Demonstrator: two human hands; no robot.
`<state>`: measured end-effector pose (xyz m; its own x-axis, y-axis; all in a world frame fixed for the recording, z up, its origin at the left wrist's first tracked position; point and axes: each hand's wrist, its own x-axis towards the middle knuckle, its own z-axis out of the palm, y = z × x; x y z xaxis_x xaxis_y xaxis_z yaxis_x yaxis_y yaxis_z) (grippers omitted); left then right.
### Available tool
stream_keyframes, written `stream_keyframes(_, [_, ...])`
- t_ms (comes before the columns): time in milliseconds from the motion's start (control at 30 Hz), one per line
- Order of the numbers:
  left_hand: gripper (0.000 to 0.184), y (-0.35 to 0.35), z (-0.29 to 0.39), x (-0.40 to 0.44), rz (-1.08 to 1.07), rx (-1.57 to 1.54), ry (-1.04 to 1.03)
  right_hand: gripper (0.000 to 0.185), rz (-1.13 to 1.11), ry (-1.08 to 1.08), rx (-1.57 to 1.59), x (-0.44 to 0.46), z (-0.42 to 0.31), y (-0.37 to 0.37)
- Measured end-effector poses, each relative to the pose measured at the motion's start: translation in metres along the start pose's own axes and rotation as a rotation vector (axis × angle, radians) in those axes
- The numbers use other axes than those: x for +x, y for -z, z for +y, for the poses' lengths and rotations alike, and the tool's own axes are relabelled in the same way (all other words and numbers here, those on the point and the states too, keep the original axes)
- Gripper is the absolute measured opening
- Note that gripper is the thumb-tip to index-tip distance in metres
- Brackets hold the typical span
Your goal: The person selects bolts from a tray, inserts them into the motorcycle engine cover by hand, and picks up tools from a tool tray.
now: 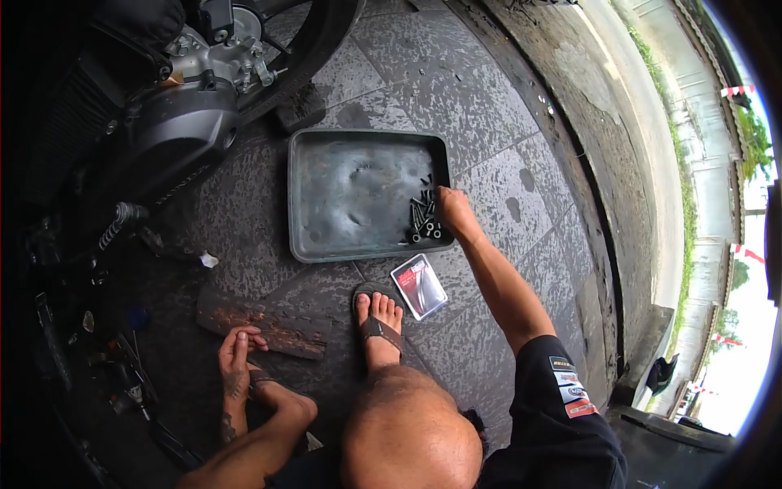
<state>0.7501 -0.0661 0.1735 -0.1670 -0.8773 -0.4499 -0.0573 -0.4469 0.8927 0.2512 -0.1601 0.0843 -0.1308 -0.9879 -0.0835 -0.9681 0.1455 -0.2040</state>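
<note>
Tiled floor = slate-grey, rough, w/ patchy wet-looking marks; open room on R side of tray, betw. it & the kerb line. Motorbike at upper L, smooth dark casing + bare metal parts, tyre curving nr tray's top L corner. Tray = shallow dark rect., rounded corners, raised rim, scuffed base; most of base open, esp. L & mid. Wood block below tray's L part, long, rough, reddish worn patches. Clear-edged flat pack, red/wht/grey, lies on floor just below tray's R part, nr R foot. R hand over tray's R rim, fingers curled down at bolts; can't tell if pinching one. L hand by wood block, fingers bent nr thumb; grip unclear. Bolts, dark, cylindrical, some socket-headed, in loose pile, tray's R end.
</note>
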Motion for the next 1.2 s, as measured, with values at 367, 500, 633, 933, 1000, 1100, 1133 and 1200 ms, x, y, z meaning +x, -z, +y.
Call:
stream_keyframes(367, [0.026, 0.01, 0.0, -0.003, 0.167, -0.212, -0.004, 0.025, 0.227, -0.22, 0.157, -0.026, -0.045, -0.026])
stream_keyframes(500, [0.026, 0.009, -0.001, -0.004, 0.17, -0.238, 0.005, 0.029, 0.218, -0.302, 0.176, -0.021, -0.047, -0.031])
stream_keyframes(633, [0.025, 0.007, -0.001, -0.002, 0.167, -0.209, 0.006, 0.033, 0.111, -0.315, 0.191, -0.02, -0.051, -0.036])
stream_keyframes(933, [0.024, 0.009, -0.006, -0.004, 0.162, -0.185, 0.008, 0.042, 0.03, -0.27, 0.06, -0.03, -0.066, -0.031])
stream_keyframes(1000, [0.024, 0.007, -0.004, -0.003, 0.151, -0.191, 0.006, 0.027, -0.073, -0.147, 0.087, -0.023, -0.057, -0.038])
stream_keyframes(1100, [0.024, 0.008, -0.002, -0.002, 0.146, -0.172, 0.004, 0.024, -0.101, -0.12, 0.118, -0.02, -0.059, -0.031])
stream_keyframes(1133, [0.024, 0.007, -0.002, -0.001, 0.144, -0.172, -0.002, 0.024, -0.095, -0.119, 0.118, -0.019, -0.057, -0.032])
stream_keyframes(1200, [0.024, 0.007, -0.002, -0.003, 0.154, -0.164, 0.012, 0.026, -0.052, -0.086, 0.147, -0.019, -0.055, -0.035])
